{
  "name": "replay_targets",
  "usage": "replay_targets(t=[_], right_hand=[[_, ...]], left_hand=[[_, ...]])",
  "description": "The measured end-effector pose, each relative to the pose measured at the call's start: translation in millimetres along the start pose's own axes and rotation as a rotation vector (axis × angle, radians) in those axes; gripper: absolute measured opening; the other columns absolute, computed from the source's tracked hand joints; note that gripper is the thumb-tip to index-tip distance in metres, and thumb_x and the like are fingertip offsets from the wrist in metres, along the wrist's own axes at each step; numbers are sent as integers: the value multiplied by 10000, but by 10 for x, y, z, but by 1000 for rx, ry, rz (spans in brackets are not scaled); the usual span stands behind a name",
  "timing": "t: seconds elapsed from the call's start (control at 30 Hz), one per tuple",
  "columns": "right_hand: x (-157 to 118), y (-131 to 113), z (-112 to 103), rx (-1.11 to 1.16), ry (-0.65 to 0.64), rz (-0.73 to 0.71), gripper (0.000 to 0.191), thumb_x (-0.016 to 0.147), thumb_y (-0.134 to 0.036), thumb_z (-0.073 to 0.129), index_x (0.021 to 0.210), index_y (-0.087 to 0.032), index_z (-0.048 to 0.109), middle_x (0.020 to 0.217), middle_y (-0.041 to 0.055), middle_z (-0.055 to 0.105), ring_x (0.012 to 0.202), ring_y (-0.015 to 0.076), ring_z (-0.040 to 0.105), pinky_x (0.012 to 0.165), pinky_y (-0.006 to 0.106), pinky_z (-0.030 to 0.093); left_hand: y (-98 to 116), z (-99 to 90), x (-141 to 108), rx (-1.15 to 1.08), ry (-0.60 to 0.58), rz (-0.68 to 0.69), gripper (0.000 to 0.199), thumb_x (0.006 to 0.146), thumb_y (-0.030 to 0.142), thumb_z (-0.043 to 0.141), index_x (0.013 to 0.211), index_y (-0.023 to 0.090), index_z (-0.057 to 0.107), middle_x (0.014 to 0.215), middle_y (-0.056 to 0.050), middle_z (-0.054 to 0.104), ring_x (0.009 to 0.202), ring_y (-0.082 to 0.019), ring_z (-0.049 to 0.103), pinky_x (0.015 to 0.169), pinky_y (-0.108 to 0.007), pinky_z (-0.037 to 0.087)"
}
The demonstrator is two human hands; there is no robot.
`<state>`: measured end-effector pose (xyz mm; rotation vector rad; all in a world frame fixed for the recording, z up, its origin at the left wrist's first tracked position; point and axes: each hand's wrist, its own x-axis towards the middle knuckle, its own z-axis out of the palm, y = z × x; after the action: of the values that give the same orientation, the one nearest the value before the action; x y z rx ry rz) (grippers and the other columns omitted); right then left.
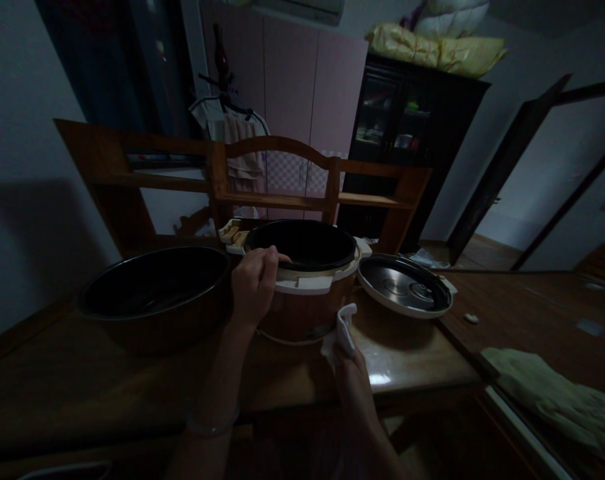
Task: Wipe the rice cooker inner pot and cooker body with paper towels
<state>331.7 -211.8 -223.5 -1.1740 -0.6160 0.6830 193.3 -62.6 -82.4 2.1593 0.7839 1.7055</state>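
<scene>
A rice cooker (302,310) with a brown body and a cream rim stands in the middle of the table, its top off and its dark inside showing. My left hand (255,283) is closed at the left front of its rim, fingers curled over the edge. Low in front of the cooker, my right hand (352,373) grips a folded white cloth (346,327), possibly a paper wipe. The round lid (402,287) lies to the right, its metal inner side facing up. To the left sits a large dark pot (157,310).
The wooden table (292,380) has a raised shelf back (277,199) behind the cooker. A pale green cloth (552,387) lies at the lower right. Farther back are pink wardrobe doors (287,87) and a dark cabinet (422,133). The room is dim.
</scene>
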Motion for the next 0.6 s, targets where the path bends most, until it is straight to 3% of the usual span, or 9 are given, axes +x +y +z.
replay_targets(t=[0.13,0.37,0.6], right_hand=[[9,-27,-48,-10,-4,60,411,790,-359,635,1167,-234,738,1122,35,745,1139,302,633,1012,425,457],[131,59,-119,-19,-9,-11,421,799,-384,655,1186,-236,728,1187,30,723,1195,278,604,1036,404,434],[583,-110,-189,120,-49,-55,467,842,-481,631,1209,-201,701,1246,59,697,1182,264,621,1046,411,443]], left_hand=[[0,-1,1,-1,0,4,473,1023,368,341,855,215,755,913,-36,736,897,-174,650,927,-315,435],[-5,1,2,-6,0,-2,468,1020,378,347,854,219,755,901,-35,731,889,-177,648,915,-312,441],[3,-4,1,-10,-10,-18,467,1018,372,344,868,220,759,925,-37,740,897,-178,656,910,-312,451]])
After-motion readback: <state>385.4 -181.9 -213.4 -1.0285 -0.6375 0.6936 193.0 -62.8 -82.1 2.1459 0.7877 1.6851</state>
